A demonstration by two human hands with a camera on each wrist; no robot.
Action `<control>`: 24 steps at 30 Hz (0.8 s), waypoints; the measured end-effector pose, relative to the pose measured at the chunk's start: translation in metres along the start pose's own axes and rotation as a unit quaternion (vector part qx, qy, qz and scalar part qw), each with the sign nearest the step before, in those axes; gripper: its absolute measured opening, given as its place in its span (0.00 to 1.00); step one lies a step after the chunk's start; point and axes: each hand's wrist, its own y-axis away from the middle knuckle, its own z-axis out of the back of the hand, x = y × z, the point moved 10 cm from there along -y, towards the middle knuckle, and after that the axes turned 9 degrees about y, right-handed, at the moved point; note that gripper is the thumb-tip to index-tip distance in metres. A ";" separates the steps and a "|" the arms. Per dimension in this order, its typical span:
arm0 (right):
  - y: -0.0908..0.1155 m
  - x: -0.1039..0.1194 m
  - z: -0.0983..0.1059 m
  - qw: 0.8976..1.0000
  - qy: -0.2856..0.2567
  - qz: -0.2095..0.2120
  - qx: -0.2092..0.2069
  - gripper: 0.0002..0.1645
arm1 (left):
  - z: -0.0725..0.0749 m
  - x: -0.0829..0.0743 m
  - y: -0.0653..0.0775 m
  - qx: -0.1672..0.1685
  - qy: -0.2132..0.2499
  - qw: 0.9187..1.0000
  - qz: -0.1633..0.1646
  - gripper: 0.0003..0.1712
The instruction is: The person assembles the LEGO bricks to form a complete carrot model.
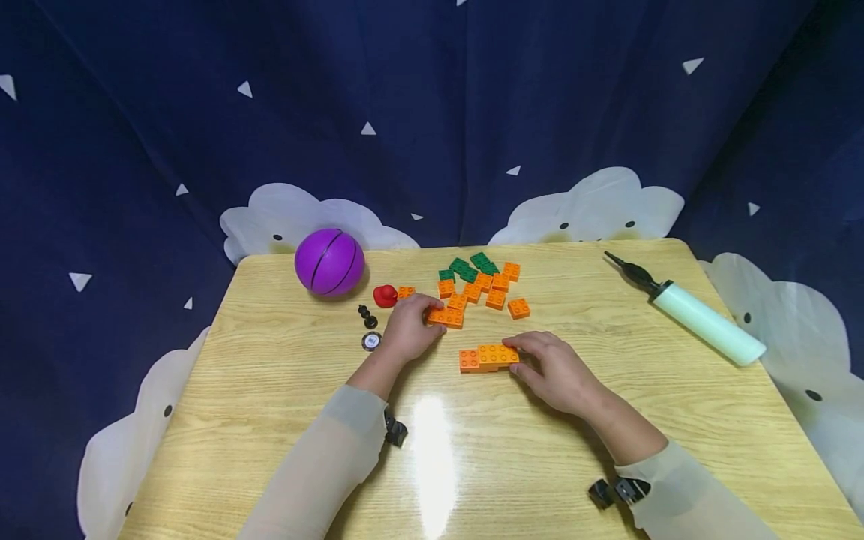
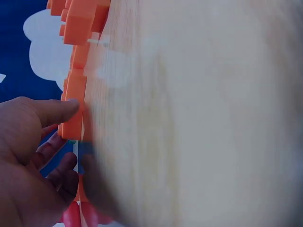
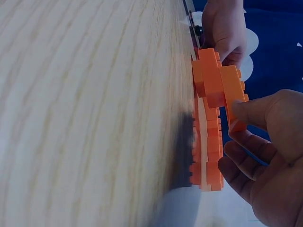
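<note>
My left hand (image 1: 409, 328) pinches a long orange toy brick (image 1: 445, 318) between thumb and fingers at the near side of the brick pile. In the left wrist view the thumb lies on that brick's side, with the fingertips partly hidden behind it. Closer to me, my right hand (image 1: 559, 373) grips the right end of a stack of joined orange bricks (image 1: 498, 354). The right wrist view shows its thumb pressed on the stack's top brick (image 3: 232, 90), which is fitted on, offset, over others. The stack appears raised slightly off the table there.
Loose orange bricks (image 1: 496, 299) and green bricks (image 1: 463, 268) lie beyond the hands. Left of them are a red rubber duck (image 1: 385, 295), a purple ball (image 1: 329, 262), a black chess-like piece (image 1: 368, 318) and a round chip (image 1: 371, 341). A hand pump (image 1: 709, 322) lies at the table's (image 1: 270, 450) right.
</note>
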 end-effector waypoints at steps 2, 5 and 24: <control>0.000 0.000 0.000 1.000 -0.002 0.000 0.000 0.25 | -0.001 0.000 0.001 0.004 -0.005 1.000 0.004 0.20; 0.000 0.000 0.000 1.000 -0.004 -0.002 -0.001 0.25 | -0.002 0.001 0.002 0.010 -0.011 1.000 0.005 0.19; 0.000 -0.001 0.000 1.000 -0.015 -0.007 -0.003 0.25 | 0.001 -0.001 0.022 0.020 0.003 1.000 -0.013 0.19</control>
